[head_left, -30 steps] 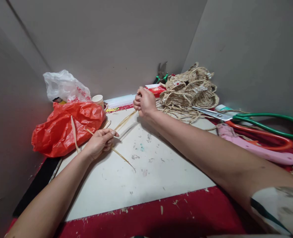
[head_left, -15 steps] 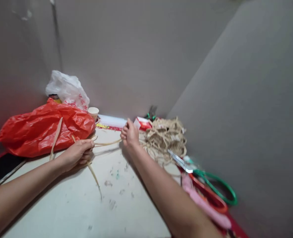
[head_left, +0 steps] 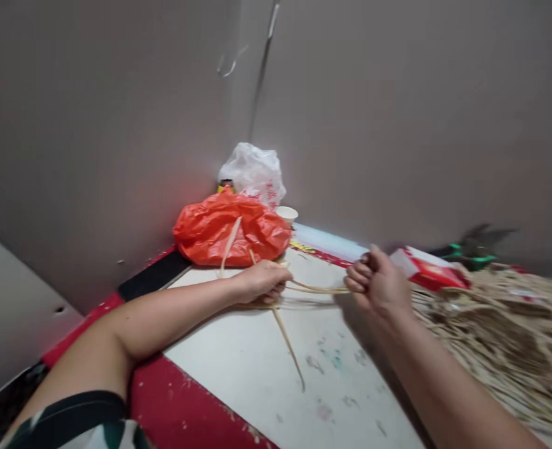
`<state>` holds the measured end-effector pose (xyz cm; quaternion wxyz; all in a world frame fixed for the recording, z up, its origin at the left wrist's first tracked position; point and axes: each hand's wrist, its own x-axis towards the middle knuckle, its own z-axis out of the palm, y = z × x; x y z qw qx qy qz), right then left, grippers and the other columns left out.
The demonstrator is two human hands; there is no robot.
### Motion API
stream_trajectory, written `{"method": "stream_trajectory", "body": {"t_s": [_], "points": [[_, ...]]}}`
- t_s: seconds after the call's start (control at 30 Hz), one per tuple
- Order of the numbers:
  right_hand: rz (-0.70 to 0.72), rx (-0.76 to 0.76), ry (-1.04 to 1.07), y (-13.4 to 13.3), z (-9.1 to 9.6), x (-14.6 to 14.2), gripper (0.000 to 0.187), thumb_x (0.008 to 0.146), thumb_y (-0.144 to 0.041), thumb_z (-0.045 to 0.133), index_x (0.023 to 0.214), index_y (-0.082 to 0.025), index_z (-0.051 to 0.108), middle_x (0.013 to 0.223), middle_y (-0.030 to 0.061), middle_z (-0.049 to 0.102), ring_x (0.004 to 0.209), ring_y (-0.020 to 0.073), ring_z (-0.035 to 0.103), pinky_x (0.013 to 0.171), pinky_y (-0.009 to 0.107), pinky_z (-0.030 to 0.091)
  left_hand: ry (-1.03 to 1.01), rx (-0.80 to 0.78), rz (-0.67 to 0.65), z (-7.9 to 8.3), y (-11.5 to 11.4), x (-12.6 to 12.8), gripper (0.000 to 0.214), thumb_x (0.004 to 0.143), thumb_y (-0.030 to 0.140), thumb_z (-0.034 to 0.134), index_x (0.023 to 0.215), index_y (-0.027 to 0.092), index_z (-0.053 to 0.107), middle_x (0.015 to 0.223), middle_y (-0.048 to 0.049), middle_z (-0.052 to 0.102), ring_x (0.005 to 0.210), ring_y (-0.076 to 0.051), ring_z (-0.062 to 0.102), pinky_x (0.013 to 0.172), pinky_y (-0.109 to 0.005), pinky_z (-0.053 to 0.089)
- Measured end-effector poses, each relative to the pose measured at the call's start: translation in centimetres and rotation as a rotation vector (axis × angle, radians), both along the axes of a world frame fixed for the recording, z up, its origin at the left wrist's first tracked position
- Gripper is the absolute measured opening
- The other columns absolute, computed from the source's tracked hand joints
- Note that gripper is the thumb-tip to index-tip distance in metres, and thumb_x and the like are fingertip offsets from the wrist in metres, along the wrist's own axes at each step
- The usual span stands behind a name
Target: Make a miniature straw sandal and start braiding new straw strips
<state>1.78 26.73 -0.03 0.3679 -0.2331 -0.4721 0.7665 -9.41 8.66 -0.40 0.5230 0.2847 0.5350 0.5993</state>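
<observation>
My left hand (head_left: 261,282) rests on the white board (head_left: 266,368) with its fingers closed round pale straw strips (head_left: 317,289). My right hand (head_left: 379,284) is a fist gripping the other end of the same strips, so they stretch between the two hands. One loose strip end (head_left: 289,342) trails toward me across the board. Two more strips (head_left: 229,246) rise from my left hand against the red plastic bag (head_left: 231,229).
A white plastic bag (head_left: 253,171) and a paper cup (head_left: 285,214) stand behind the red bag in the corner. A red and white box (head_left: 428,267), green-handled pliers (head_left: 472,249) and a blurred heap of woven straw (head_left: 504,330) lie to the right. Grey walls close in.
The view has swung left, so the scissors have left the picture and the left wall fills more of it. Both hands keep their grip on the strips, now closer together.
</observation>
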Motion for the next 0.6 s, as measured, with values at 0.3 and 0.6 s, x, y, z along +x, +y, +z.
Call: {"method": "stream_trajectory", "body": {"t_s": [0.3,0.6], "points": [[-0.002,-0.087,-0.011,-1.5,0.5,-0.3,0.030,0.084,-0.033,0.057,0.064,-0.019,0.041,0.041,-0.0110,0.023,0.032,0.0031,0.016,0.031,0.015,0.014,0.007,0.079,-0.074,-1.1,-0.1,-0.5,0.027,0.061,0.017,0.061,0.049,0.021,0.038,0.041,0.0071,0.035,0.033,-0.006,0.029,0.035,-0.021,0.028],[0.094,-0.200,0.055,-2.8,1.6,-0.6,0.017,0.084,-0.023,0.053,0.070,-0.017,0.048,0.044,-0.0101,0.026,0.033,0.0035,0.019,0.031,0.013,0.014,0.103,0.154,0.209,0.1,0.1,-1.5,0.020,0.054,0.009,0.061,0.071,0.017,0.053,0.064,0.0020,0.059,0.047,-0.010,0.054,0.043,-0.020,0.040]]}}
